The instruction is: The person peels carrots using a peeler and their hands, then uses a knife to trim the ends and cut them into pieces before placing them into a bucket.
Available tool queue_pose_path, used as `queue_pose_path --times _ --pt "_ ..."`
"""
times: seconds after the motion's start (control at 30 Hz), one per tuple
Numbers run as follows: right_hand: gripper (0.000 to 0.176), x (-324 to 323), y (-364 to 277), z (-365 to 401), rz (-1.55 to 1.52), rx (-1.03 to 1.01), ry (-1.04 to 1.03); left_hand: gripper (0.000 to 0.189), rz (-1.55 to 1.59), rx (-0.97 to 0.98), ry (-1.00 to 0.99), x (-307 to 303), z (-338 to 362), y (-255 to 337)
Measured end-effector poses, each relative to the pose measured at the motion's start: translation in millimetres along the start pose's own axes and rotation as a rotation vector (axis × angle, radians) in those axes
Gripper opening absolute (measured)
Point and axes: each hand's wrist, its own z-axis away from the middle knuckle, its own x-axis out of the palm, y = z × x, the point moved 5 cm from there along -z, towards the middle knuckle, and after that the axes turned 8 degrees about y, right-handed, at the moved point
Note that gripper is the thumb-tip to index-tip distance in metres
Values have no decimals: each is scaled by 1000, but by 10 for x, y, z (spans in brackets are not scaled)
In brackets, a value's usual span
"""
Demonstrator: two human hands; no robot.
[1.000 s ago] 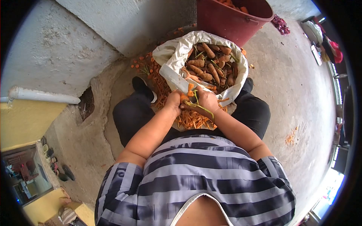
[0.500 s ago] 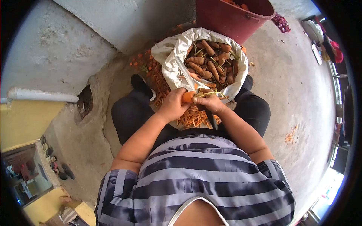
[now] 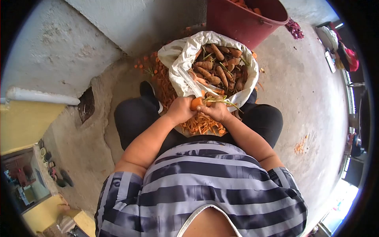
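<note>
My left hand is closed around an orange carrot, held between my knees. My right hand is closed beside it, its thumb against the carrot's end. A long knife runs from my right hand up and left, its pale blade over the sack's rim; its handle is hidden. Green stems stick out above my right hand. Just beyond both hands stands an open white sack of unpeeled, soil-darkened carrots. Orange peelings lie heaped on the floor beneath my hands.
A dark red bucket with carrots inside stands behind the sack. Carrot pieces and more peelings are strewn left of it. A small patch of shavings lies on the floor at right. A wall with a white pipe rises at left.
My right hand has turned and drawn in against the carrot, and the knife's black handle, seen below it before, is now hidden. The blade lies a little lower and further left.
</note>
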Motion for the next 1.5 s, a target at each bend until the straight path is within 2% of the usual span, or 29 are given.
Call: queue_pose_path --times 0.1,0.13,0.17,0.23,0.27,0.37,0.47,0.53,0.67,0.77,0.87,0.97,1.0,1.07,1.13,1.2,1.23,1.27,1.3,1.33,1.37,1.4,1.43,1.47,1.5 --pt "84 58 133 -55 133 -54 -19 25 133 -50 -141 87 -24 -120" --pt "74 59 120 -29 184 -66 18 26 197 -64 -186 140 -33 -196" --pt "71 73 117 -19 132 -16 5 27 260 -77 -229 192 -36 -244" --pt "66 124 91 -21 29 77 -28 28 77 -155 -192 207 -36 -282" --pt "66 157 125 -45 72 93 -7 29 -16 -195 -172 208 -30 -306" --pt "66 225 129 -34 102 473 -74 25 -249 -341 -92 269 41 -489" --pt "67 451 500 -151 1 466 -12 19 -336 -395 -87 314 109 -603" --pt "66 502 415 -97 -108 450 1 17 -403 -408 -75 312 159 -606" --pt "62 488 389 -88 -71 540 -11 18 -471 -468 -47 304 144 -592" --pt "59 465 309 -52 -115 585 -47 20 -503 -438 -72 303 116 -556" --pt "59 474 514 -135 -134 523 13 23 -532 -446 -97 364 73 -597" --pt "63 598 756 -201 76 455 -76 25 -539 -496 -272 445 72 -632" --pt "68 597 729 -244 90 353 -45 26 -532 -503 -334 453 56 -633" --pt "70 480 835 -249 96 497 -24 30 -523 -515 -452 424 -7 -662" --pt "71 364 922 -315 171 609 -57 41 -426 -338 -504 453 -79 -766" --pt "66 127 988 -476 274 527 110 51 -337 -221 -593 464 -232 -894" --pt "64 -9 946 -553 327 485 193 48 -214 -339 -639 314 -370 -780" --pt "62 -173 911 -644 330 482 259 46 -236 -235 -570 264 -588 -844" --pt "61 -358 847 -741 334 480 324 44 -244 -234 -562 -8 -842 -468" --pt "60 -542 855 -861 394 462 374 42 -239 -235 -434 -125 -1122 -443" --pt "60 -735 862 -988 454 442 422 51 -79 -149 -275 -162 -1499 -561" --pt "60 -939 803 -1082 463 460 429 51 -38 -225 -206 -459 -1767 -156" --pt "61 -1081 765 -1138 471 482 433 50 225 -22 9 -754 -1973 253" --pt "61 -1181 747 -1179 603 379 607 50 577 217 275 -972 -2172 491" --pt "61 -1260 714 -1209 735 269 782 50 573 254 413 -1209 -2276 750"
